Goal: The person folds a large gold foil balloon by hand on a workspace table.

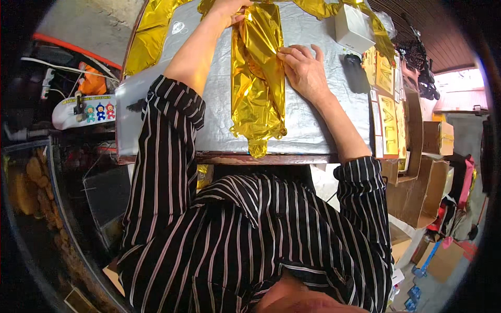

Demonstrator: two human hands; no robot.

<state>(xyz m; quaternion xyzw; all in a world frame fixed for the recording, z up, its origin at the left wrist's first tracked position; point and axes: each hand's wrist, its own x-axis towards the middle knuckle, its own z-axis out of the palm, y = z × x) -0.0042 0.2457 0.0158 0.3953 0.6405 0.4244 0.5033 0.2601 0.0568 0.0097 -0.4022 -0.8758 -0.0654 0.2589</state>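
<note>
1. Foil: gold, creased, lying lengthwise on the silver cover of the desk; tabbed end at the near edge.
2. Left hand: touching the foil's far end; grip unclear.
3. Right hand: fingertips at the foil's right edge; grip unclear.
4. White box: far right of the desk.
5. Gold packs: along the right edge.

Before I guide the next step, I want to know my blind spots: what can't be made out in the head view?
- Left hand, head view: the top edge cuts part of it off, so its full grip is unclear.
- Right hand, head view: its own back hides the palm.
- Gold foil piece, head view: its upper layer hides the underside.
- White box, head view: its walls hide any contents.
</note>
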